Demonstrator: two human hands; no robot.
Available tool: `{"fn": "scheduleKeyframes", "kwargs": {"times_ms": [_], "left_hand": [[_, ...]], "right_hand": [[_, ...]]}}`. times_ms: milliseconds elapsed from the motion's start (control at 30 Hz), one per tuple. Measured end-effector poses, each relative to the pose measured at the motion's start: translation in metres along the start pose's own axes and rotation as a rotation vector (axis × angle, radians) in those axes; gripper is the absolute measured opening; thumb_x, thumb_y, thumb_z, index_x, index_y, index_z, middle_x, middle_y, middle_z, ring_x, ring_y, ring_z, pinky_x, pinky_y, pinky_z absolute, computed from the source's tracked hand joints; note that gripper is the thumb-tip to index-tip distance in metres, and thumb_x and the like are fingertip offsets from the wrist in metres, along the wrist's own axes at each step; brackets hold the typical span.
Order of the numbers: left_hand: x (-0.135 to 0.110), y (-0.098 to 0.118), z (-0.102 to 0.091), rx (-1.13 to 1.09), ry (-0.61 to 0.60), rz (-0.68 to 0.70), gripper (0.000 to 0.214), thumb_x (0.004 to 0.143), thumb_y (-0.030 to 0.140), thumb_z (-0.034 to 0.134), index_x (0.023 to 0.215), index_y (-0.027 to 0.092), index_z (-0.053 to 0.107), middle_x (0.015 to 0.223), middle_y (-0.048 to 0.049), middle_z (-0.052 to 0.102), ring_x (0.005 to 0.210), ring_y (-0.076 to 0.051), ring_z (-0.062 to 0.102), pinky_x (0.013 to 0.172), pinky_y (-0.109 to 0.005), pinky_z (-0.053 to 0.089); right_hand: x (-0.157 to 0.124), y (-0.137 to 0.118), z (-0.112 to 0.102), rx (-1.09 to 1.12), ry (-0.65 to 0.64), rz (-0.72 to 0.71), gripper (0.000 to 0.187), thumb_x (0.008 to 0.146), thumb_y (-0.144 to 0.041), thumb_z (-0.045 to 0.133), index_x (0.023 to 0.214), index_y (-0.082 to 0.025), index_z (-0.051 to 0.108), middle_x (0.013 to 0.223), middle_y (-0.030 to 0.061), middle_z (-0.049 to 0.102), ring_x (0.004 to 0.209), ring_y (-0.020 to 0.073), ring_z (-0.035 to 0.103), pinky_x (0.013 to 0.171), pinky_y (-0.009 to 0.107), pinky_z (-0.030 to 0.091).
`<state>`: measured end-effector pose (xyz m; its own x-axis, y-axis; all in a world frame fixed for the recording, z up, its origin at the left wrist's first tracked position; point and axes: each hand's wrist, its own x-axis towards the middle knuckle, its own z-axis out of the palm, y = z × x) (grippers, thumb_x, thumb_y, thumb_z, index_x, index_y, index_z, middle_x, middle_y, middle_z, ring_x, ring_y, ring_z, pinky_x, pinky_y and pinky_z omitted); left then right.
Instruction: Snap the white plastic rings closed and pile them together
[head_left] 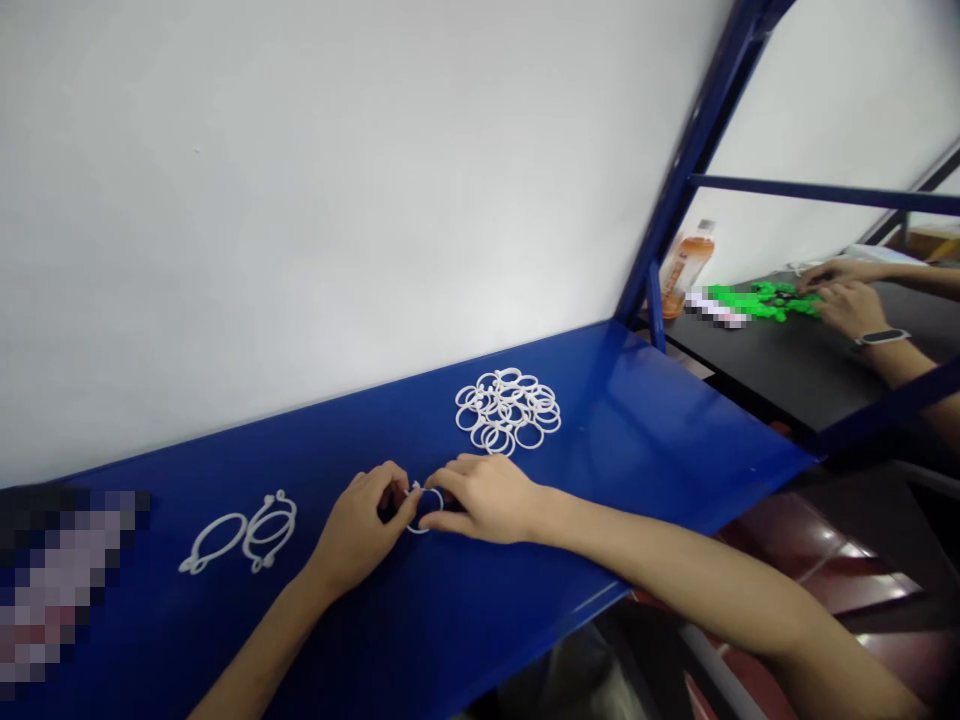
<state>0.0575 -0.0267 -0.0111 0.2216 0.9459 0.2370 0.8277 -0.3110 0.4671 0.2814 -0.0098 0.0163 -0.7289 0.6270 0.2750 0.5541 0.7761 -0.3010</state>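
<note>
Between my two hands is a white ring [424, 529] with a small knob at its top, just above the blue tabletop. My left hand [366, 520] pinches its left side with thumb and fingers. On the right side, the thumb and fingers of my right hand [480, 498] close on the same ring. Beyond my right hand lies a loose pile of several white rings [529, 436], some with small knobs. Left of my left hand, a few white rings lie close together, among them a ring [217, 537] and a knobbed ring [270, 530].
The blue table [600, 400] runs along a white wall [337, 200]. A blue metal frame [679, 170] rises at its right end. Beyond it, a co-worker's hands [851, 305] handle green pieces [765, 300] on a black table [795, 370], near an orange drink bottle [686, 268].
</note>
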Motion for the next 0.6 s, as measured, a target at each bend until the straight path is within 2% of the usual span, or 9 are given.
{"fn": "scheduleKeyframes", "kwargs": {"times_ms": [167,300,400,500,600], "left_hand": [[0.009,-0.006,0.007,-0.035,0.036,-0.07,0.037,0.086,0.053,0.049,0.064,0.024,0.046,0.053,0.0056,0.05,0.053,-0.015,0.048,0.057,-0.028,0.035],[0.011,-0.006,0.007,-0.035,0.084,-0.084,0.047,0.084,0.058,0.048,0.054,0.023,0.041,0.049,0.0046,0.047,0.051,-0.014,0.045,0.055,-0.027,0.032],[0.005,-0.004,0.003,-0.029,0.122,-0.095,0.052,0.086,0.059,0.045,0.051,0.022,0.038,0.047,0.0044,0.044,0.049,-0.013,0.042,0.054,-0.027,0.031],[-0.004,0.0,-0.001,-0.045,0.134,-0.081,0.049,0.086,0.06,0.046,0.055,0.022,0.043,0.049,0.005,0.046,0.049,-0.012,0.045,0.053,-0.026,0.034],[-0.008,0.004,-0.005,-0.109,0.132,-0.074,0.039,0.088,0.058,0.048,0.076,0.023,0.058,0.06,0.0048,0.06,0.055,-0.013,0.053,0.056,-0.024,0.041]], "right_hand": [[0.004,0.0,0.022,-0.141,-0.018,-0.053,0.031,0.102,-0.041,0.05,0.106,-0.014,0.065,0.099,0.0082,0.068,0.087,0.0191,0.063,0.066,0.028,0.044],[0.006,0.006,0.026,-0.174,0.022,-0.138,0.054,0.096,-0.065,0.045,0.103,-0.015,0.065,0.097,0.0076,0.064,0.085,0.0193,0.061,0.065,0.028,0.044],[0.007,0.005,0.029,-0.187,0.042,-0.162,0.052,0.096,-0.065,0.047,0.104,-0.016,0.064,0.099,0.0075,0.064,0.086,0.0187,0.06,0.067,0.028,0.044],[0.007,0.005,0.031,-0.189,0.059,-0.148,0.038,0.104,-0.049,0.042,0.101,-0.017,0.063,0.099,0.0063,0.064,0.085,0.017,0.06,0.07,0.027,0.043],[0.007,0.008,0.031,-0.152,0.074,-0.111,0.033,0.106,-0.041,0.039,0.1,-0.018,0.062,0.096,0.0042,0.065,0.084,0.0157,0.06,0.07,0.026,0.042]]}}
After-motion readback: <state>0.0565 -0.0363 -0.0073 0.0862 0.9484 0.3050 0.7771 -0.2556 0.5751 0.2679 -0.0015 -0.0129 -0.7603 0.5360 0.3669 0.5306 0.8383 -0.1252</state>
